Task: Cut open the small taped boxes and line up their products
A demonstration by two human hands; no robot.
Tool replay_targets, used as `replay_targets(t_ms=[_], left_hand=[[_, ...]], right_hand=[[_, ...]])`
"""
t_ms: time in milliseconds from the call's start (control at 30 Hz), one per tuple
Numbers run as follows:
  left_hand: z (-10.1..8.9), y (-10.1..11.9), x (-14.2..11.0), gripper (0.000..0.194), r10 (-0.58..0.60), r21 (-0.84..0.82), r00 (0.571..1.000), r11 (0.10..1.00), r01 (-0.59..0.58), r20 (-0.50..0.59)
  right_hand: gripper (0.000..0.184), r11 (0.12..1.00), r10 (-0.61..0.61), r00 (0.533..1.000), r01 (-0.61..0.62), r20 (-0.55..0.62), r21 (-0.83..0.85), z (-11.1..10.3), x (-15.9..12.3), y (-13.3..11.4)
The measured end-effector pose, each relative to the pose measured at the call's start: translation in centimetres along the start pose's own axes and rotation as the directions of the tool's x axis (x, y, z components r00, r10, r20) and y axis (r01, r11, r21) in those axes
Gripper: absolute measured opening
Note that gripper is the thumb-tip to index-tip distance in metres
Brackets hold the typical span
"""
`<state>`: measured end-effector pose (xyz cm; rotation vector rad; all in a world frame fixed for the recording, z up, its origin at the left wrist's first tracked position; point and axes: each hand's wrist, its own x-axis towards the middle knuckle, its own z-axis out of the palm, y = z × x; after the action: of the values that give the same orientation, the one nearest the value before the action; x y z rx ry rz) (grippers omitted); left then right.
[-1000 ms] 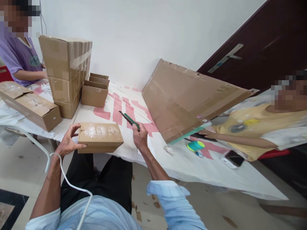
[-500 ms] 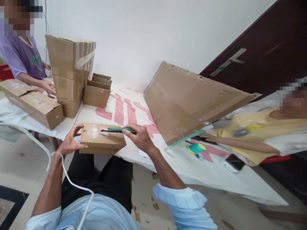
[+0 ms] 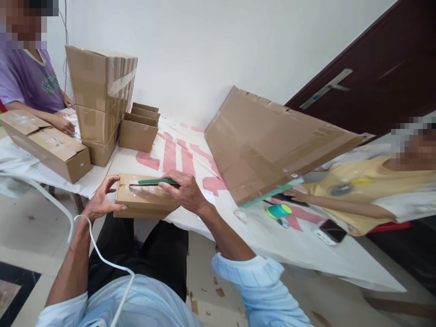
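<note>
A small taped cardboard box (image 3: 146,206) sits at the table's front edge, just above my lap. My left hand (image 3: 104,200) grips its left end, with the thumb along the near side and the fingers at the far corner. In my right hand (image 3: 184,190) is a green-handled utility knife (image 3: 156,181), closed within the fingers. Its thin dark blade points left, low over the clear tape on the box top. I cannot tell whether the tip touches the tape.
Tall stacked boxes (image 3: 98,104), a long taped box (image 3: 61,145) and open boxes (image 3: 138,134) stand left. A large cardboard sheet (image 3: 265,141) leans at right, near a teal tape roll (image 3: 278,210) and a phone (image 3: 334,230). Two people sit at either side. A white curved tube (image 3: 102,259) crosses my front.
My right hand has moved left with the knife, taking the blade further over the box top. My left hand keeps its grip. The person at left has shifted a hand down.
</note>
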<state>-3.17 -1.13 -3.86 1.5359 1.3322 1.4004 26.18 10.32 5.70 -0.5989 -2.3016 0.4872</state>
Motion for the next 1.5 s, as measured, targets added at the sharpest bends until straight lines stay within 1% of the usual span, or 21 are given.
replay_targets(t_ms=[200,367,500,600,733,800,867,967,1033,1100,1200,1333,1433,1500], left_hand=[[0.1,-0.4,0.0,0.096,0.009,0.009,1.000,1.000,-0.009,-0.001],[0.2,-0.5,-0.1,0.098,0.005,-0.003,1.000,1.000,-0.005,0.005],[0.1,-0.5,-0.1,0.098,0.020,0.000,1.000,1.000,-0.020,0.009],[0.1,-0.5,0.1,0.097,0.031,0.006,1.000,1.000,-0.031,-0.002],[0.1,-0.5,0.3,0.095,0.035,0.017,0.999,0.999,-0.035,-0.015],[0.1,-0.6,0.3,0.095,0.038,0.019,0.999,0.999,-0.038,-0.018],[0.0,-0.6,0.4,0.094,0.042,0.024,0.999,0.999,-0.041,-0.018],[0.0,-0.6,0.4,0.093,0.046,0.033,0.999,0.998,-0.045,-0.013],[0.0,-0.5,0.5,0.094,0.043,0.033,0.999,0.999,-0.043,0.000],[0.0,-0.4,0.5,0.096,0.035,0.028,0.999,0.999,-0.036,0.016],[0.2,-0.1,0.5,0.095,0.025,0.028,1.000,0.999,-0.026,0.017],[0.4,0.3,0.6,0.094,0.013,0.030,1.000,0.999,-0.013,0.007],[-0.1,0.3,0.6,0.091,-0.001,0.020,1.000,1.000,0.001,0.012],[-0.9,0.2,0.5,0.089,-0.004,0.018,1.000,1.000,0.004,-0.009]], right_hand=[[0.022,0.998,-0.053,0.997,0.055,0.051,-0.027,1.1,1.4,-0.2],[0.021,0.993,-0.097,0.991,0.103,0.094,-0.065,0.9,1.6,-0.2],[0.024,0.973,-0.102,0.977,0.137,0.188,-0.184,0.4,2.0,-0.8],[0.027,0.927,-0.114,0.962,0.193,0.247,-0.322,0.1,2.5,-1.2],[0.028,0.876,-0.112,0.943,0.243,0.315,-0.417,-1.2,2.7,-0.6],[0.029,0.863,-0.075,0.940,0.229,0.334,-0.450,-2.5,2.1,0.4],[0.029,0.846,-0.016,0.943,0.190,0.333,-0.498,-4.0,1.2,1.5],[0.026,0.848,0.037,0.953,0.130,0.301,-0.514,-6.2,-0.7,2.6],[0.023,0.893,0.019,0.967,0.098,0.254,-0.440,-7.2,-1.7,2.9],[0.022,0.943,0.000,0.986,0.055,0.167,-0.330,-7.6,-2.5,3.0],[0.023,0.982,0.050,0.998,-0.043,0.032,-0.183,-7.3,-3.5,3.5],[0.024,0.985,0.154,0.985,-0.159,-0.080,-0.065,-6.0,-4.4,4.5],[0.023,0.984,0.160,0.976,-0.169,-0.146,-0.052,-5.7,-4.9,4.8],[0.022,0.986,0.136,0.973,-0.152,-0.187,-0.073,-6.2,-5.2,4.8]])
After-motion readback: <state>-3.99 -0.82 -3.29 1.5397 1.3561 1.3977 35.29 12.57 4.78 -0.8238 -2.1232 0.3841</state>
